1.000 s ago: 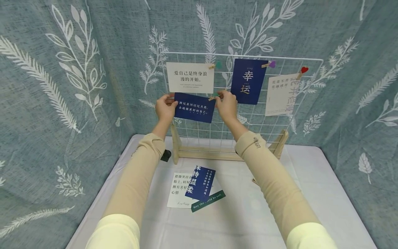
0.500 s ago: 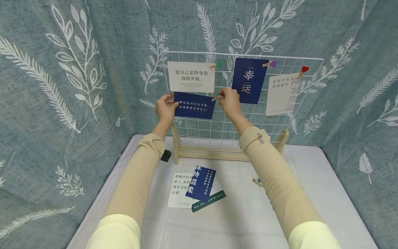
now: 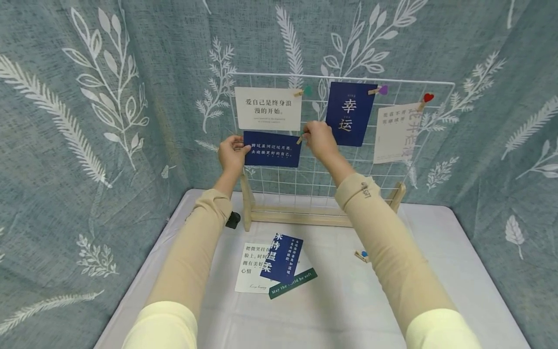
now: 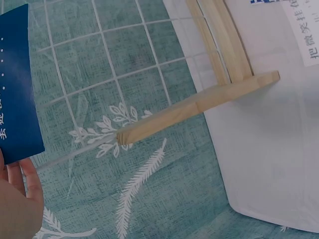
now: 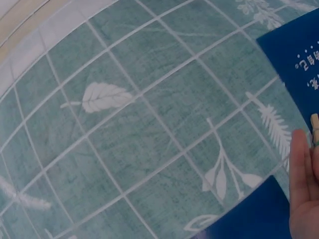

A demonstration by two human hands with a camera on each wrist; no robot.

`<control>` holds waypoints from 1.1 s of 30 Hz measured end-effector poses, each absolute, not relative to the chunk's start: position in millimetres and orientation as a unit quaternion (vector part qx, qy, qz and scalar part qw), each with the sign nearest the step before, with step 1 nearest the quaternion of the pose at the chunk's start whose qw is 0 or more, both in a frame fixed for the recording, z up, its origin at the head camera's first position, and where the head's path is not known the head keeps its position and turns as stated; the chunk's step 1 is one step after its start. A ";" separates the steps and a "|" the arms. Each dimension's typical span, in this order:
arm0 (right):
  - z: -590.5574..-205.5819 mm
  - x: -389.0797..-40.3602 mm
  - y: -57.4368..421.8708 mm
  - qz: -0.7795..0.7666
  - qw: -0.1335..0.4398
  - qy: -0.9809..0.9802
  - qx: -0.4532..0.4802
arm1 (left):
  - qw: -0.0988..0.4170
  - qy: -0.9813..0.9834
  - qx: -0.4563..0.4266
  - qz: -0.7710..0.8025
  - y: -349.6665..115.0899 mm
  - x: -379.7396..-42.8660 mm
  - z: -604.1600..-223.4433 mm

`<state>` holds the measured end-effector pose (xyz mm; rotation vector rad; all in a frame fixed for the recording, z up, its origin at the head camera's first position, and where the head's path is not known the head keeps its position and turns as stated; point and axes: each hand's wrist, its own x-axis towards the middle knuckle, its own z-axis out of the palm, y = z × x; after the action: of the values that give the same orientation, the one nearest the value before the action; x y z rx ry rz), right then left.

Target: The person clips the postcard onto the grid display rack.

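A dark blue card [image 3: 272, 149] with white writing lies flat against the white wire grid [image 3: 314, 184], under a white card [image 3: 268, 109]. Its left edge is pinched between the thumb and fingers of my left hand [image 3: 232, 154]; the left wrist view shows those fingers [image 4: 31, 180] behind the card's corner. At the card's upper right corner sits a small wooden clothespin [image 3: 299, 140], which my right hand [image 3: 320, 139] pinches by its outer end. In the right wrist view, the clothespin [image 5: 315, 127] shows at the fingertips, partly cut off by the frame.
A blue card [image 3: 350, 114] and a pale card [image 3: 395, 133] hang to the right on heart-topped clothespins. The grid stands in a wooden base [image 3: 301, 217]. On the table lie a white card [image 3: 250, 271], a blue card [image 3: 281, 257], a green strip [image 3: 293, 283] and a loose clothespin [image 3: 361, 256].
The blue card has turned from tilted to nearly level. My right hand has shifted slightly right, and the clothespin now slants more steeply at the card's corner. The left hand keeps its pinch.
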<state>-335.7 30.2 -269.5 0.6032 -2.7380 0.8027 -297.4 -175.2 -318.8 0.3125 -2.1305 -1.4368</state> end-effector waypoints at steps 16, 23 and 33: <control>-268.9 -338.1 28.7 0.264 0.122 -0.933 0.214 | 0.285 -0.787 0.117 -0.535 -176.2 -300.1 -322.3; -266.6 -338.9 26.8 0.220 0.108 -0.943 0.225 | 0.297 -0.763 0.121 -0.562 -169.8 -304.1 -326.0; -278.1 -336.3 26.3 0.271 0.110 -0.930 0.221 | 0.284 -0.772 0.122 -0.555 -172.9 -302.4 -326.6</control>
<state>-336.3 26.3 -278.1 0.6506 -2.7345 0.7966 -302.4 -172.9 -326.6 0.3274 -2.0660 -1.4848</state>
